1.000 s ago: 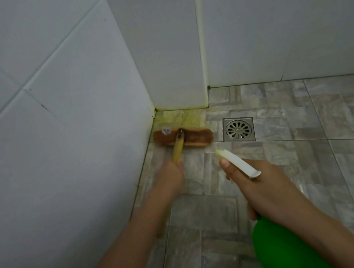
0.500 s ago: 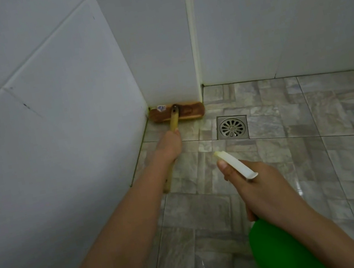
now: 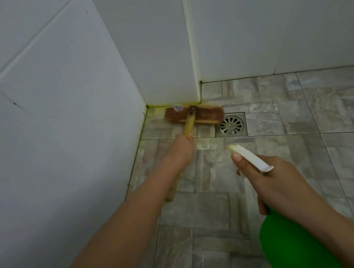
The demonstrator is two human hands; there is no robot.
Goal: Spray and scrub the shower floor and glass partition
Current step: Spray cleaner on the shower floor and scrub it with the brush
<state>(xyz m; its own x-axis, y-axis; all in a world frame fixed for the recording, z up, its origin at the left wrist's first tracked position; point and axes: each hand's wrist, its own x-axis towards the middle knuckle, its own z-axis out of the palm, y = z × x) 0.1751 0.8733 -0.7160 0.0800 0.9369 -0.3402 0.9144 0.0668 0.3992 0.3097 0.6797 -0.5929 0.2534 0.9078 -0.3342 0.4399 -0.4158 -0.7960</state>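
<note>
Your left hand point(image 3: 180, 151) is wrapped round the yellow handle point(image 3: 189, 125) of the scrub brush point(image 3: 195, 115); fingers curled tight on it; the handle's butt end pokes out under your wrist toward 7 o'clock; the brush's brown head is at 12 o'clock from that hand, bristles down on the shower floor point(image 3: 317, 156), tucked in the corner at the foot of the white wall tiles point(image 3: 52, 132); can't tell whether its far edge touches the wall.

Your right hand point(image 3: 273, 178) grips the neck of the green spray bottle point(image 3: 292, 245); fingers curled round it, index finger laid along the white sprayer head point(image 3: 249, 156); the trigger is hidden, so can't tell if it's squeezed; the nozzle points to 11 o'clock, above floor tile; the bottle body hangs toward 6 o'clock, at the frame's lower edge.

The steel drain point(image 3: 231, 125) is at 4 o'clock from the brush head, just beside its right end; at 12 o'clock from the nozzle; yellow-green tint on the grout point(image 3: 146, 125) along the wall base at 9 o'clock from the brush.
</note>
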